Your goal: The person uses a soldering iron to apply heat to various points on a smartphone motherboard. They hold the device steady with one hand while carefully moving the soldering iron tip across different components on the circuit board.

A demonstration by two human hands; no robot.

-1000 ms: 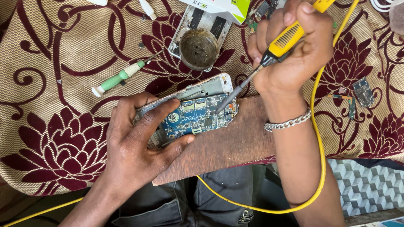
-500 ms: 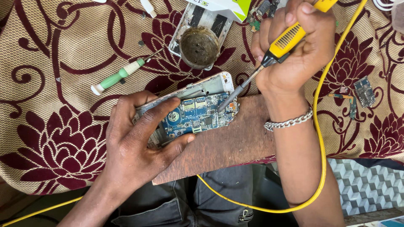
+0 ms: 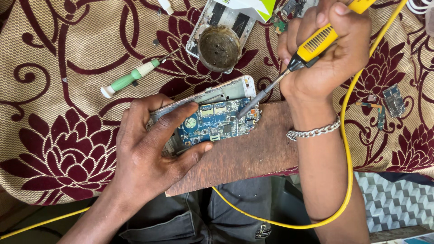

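Floral cloth (image 3: 68,58) bears green-white package (image 3: 253,7) above flux tin (image 3: 219,47).

You get bright, even daylight w/ soft shadows under both hands; sharp focus, no glare, no blur.

Blue circuit board (image 3: 216,121), yellow soldering iron (image 3: 316,41), maroon-flowered beige cloth (image 3: 68,90)

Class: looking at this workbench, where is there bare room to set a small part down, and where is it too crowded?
Free: the patterned cloth left of the green-handled screwdriver, and the brown wooden board right of the blue circuit board. Crowded: the top centre around the round flux tin, and loose components at right.
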